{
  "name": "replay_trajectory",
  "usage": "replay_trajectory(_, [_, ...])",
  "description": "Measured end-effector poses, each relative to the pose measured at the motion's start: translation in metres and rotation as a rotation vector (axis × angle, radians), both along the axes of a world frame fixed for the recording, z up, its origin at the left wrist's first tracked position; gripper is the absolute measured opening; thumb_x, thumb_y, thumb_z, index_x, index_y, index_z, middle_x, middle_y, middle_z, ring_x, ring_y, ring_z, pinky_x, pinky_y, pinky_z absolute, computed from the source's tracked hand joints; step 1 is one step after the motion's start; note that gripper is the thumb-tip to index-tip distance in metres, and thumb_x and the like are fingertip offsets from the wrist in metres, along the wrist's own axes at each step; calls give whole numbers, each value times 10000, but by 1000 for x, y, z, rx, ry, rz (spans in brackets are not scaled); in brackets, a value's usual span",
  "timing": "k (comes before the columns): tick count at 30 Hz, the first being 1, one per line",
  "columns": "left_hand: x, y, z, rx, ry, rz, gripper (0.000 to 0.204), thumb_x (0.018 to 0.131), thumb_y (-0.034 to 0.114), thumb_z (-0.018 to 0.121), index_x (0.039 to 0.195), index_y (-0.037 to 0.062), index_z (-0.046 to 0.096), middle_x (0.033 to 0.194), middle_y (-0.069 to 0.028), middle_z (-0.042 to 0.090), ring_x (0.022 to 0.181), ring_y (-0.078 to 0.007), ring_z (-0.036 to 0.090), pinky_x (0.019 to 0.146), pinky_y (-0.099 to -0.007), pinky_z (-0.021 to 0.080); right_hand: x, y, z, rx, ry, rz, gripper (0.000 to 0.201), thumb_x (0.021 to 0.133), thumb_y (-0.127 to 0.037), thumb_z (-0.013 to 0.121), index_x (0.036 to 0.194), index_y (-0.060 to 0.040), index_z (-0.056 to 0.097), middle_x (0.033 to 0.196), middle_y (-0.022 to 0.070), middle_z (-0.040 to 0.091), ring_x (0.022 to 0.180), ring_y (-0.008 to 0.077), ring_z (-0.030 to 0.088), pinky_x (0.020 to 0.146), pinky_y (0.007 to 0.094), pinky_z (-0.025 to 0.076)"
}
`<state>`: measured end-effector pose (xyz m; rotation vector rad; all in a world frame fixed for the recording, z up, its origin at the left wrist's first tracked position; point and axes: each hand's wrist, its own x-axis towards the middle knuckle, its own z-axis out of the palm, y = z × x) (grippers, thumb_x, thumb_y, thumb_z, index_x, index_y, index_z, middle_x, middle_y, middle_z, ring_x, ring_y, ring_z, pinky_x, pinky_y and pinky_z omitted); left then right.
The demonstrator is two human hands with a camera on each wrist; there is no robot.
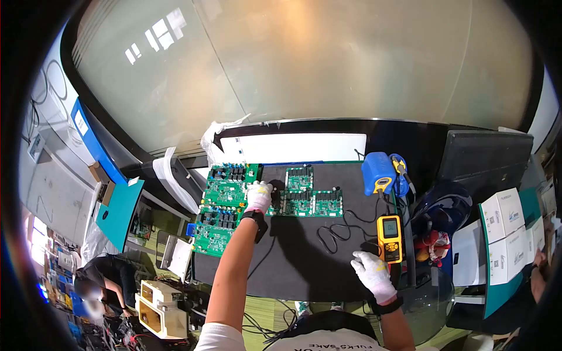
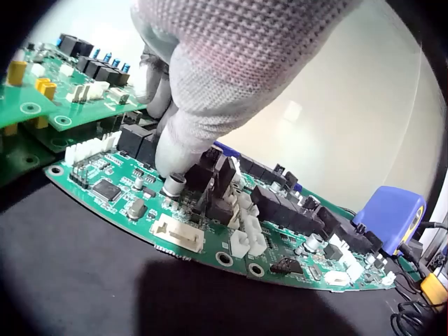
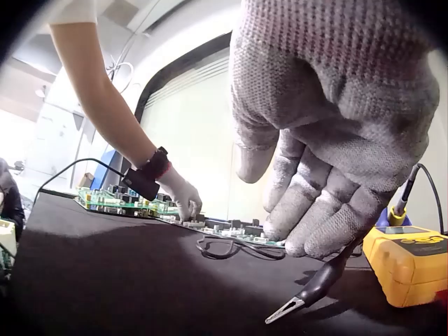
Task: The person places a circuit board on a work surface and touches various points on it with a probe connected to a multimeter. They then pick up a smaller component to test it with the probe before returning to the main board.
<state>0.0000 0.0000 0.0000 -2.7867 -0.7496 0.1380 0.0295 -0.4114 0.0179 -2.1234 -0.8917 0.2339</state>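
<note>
My left hand (image 1: 259, 197), in a white knit glove, reaches down onto a small green circuit board (image 2: 122, 199). Thumb and fingers pinch it at its black blocks, beside a silver capacitor (image 2: 174, 184). Hard against its right side lies a similar board (image 2: 294, 269). My gloved right hand (image 1: 373, 275) hovers over the mat's right part with loosely bent fingers, palm showing in the right wrist view. Close by it stands a yellow handheld meter (image 1: 390, 240) with a lit screen. Below the fingers is a black-sleeved alligator clip (image 3: 301, 299).
Larger green boards (image 1: 213, 237) lie left of my left hand on the black mat (image 1: 293, 263). Two more small boards, an upper one (image 1: 300, 178) and a right one (image 1: 328, 203), are nearby. A black cable (image 1: 333, 237) loops toward a blue device (image 1: 377, 171) at the back right.
</note>
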Motion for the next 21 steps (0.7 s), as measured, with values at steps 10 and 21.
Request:
replay_trajectory(10, [0,4,11,-23,-88,-83,342,680,268,730,974,147,604,984,-49,595,960,-244,555,770,-396,463,11,4,1,77,-87,50,191,808,-187,632,954,-64,621,795,99,654,761,269,637,672,389,504])
replay_trajectory(21, [-39,-78,50,-136,-54,-409,335,659,321,726,930,143,643,897,-60,622,902,-253,580,740,-383,453,-9,17,6,148,-145,41,173,810,-173,624,937,-57,613,792,99,648,741,267,639,655,377,509])
